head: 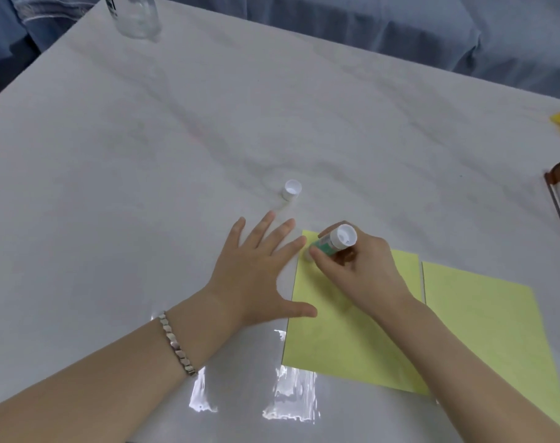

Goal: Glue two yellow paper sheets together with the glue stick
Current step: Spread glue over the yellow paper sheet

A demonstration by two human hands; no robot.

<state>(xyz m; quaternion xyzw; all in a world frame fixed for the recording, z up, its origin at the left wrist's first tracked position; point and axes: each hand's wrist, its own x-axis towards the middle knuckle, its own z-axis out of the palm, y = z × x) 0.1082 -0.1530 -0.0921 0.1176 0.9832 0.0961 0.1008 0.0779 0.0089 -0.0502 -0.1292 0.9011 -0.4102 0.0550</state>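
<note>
Firmly, right hand [361, 270] grip around glue stick [333, 243]

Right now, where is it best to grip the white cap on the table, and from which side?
Grip the white cap by its round side wall, coming from above with thumb and one finger. It stands alone on the table beyond the left hand, open end apparently up, so the top offers nothing to pinch.

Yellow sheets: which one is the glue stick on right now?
The left sheet: the right hand presses the glue stick onto its far left corner, and the left hand steadies its edge. The right sheet lies untouched beside it.
</note>
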